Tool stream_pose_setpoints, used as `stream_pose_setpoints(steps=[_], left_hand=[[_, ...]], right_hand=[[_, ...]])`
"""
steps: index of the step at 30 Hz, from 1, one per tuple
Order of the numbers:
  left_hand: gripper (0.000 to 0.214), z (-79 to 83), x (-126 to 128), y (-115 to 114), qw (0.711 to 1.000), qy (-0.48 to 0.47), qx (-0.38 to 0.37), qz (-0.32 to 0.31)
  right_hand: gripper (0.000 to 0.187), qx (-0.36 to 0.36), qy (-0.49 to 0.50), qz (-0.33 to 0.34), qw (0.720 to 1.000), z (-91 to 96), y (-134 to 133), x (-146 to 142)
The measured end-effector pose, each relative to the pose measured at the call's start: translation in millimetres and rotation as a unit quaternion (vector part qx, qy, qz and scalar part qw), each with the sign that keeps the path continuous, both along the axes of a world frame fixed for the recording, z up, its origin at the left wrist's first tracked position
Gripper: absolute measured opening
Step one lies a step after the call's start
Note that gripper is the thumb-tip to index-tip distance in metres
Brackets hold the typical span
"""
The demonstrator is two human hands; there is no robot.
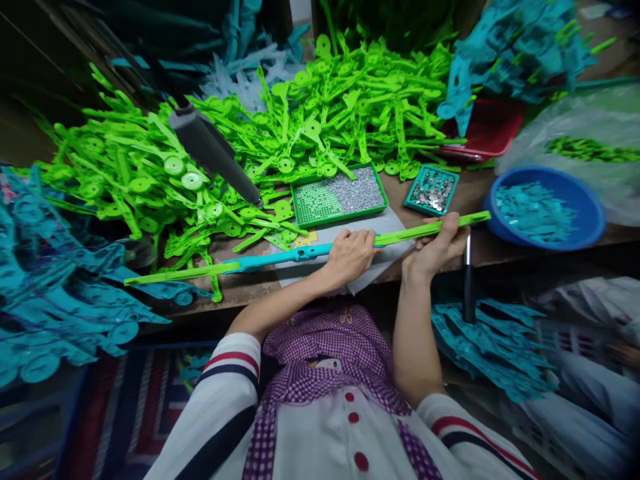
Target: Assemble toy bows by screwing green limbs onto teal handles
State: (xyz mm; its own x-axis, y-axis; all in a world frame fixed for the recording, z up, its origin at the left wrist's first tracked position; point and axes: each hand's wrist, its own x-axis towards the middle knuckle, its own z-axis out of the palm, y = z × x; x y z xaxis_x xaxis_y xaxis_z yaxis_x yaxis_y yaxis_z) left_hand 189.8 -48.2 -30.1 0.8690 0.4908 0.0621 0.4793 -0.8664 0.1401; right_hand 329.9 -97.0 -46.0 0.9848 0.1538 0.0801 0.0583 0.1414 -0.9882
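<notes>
Both hands on one long bar, running across the middle of the frame along the front of the bench (473, 193); its middle is a blue piece (285, 257), with a green left strip (185, 273) and a green right strip (405, 235) at its ends; whole thing tilts slightly, right end higher in the frame; can't tell if it touches the bench; left hand (351, 255) has a closed grip, fingers curled over the right part of the blue piece, near where the green right strip starts; right hand (436, 248) pinches the green right strip toward its outer end, thumb this side, fingers mostly hidden, strip tip poking out past the hand; white paper (303, 270) sits under the bar; just beyond it, a green tray (345, 217) of small metal bits, then a small teal box (425, 211) with more; blue bowl (545, 237) of blue parts at right, near the strip tip; black-handled tool (469, 287), shaft up, just below the right hand; grey driver (210, 150) slants down at upper left, in front of a big heap of green parts (300, 120); blue parts (75, 280) piled at left edge; red tray (495, 127) at upper right.
</notes>
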Motion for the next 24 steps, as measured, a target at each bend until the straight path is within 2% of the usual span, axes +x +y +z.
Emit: stream_pose_setpoints(steps=[4, 7, 10, 15, 19, 24], left_hand=[[0.042, 7.7, -7.3, 3.8, 1.000, -0.020, 0.016, -0.015], [0.044, 20.2, -7.6, 5.3, 0.999, -0.027, 0.013, -0.028], [0.043, 26.2, -9.2, 6.1, 0.999, -0.008, -0.010, -0.035], [0.040, 25.2, -16.6, 3.5, 0.996, 0.049, -0.057, -0.051], [0.035, 26.0, -19.9, 0.4, 0.996, 0.042, -0.078, -0.028], [0.036, 26.4, -16.2, 15.0, 0.990, 0.037, -0.132, -0.016]], right_hand=[[0.041, -0.033, -0.032, 0.042, 0.998, 11.6, -7.2, 5.3], [0.040, -0.003, -0.045, 0.065, 0.997, 25.5, -14.6, 7.3], [0.037, 0.014, -0.047, 0.064, 0.997, 31.1, -24.1, 3.5], [0.033, -0.020, -0.028, 0.039, 0.999, 24.6, -37.3, -11.0], [0.031, -0.002, -0.028, 0.029, 0.999, 20.0, -40.2, -16.7], [0.033, -0.015, -0.024, 0.094, 0.995, 11.5, -36.4, 1.4]])
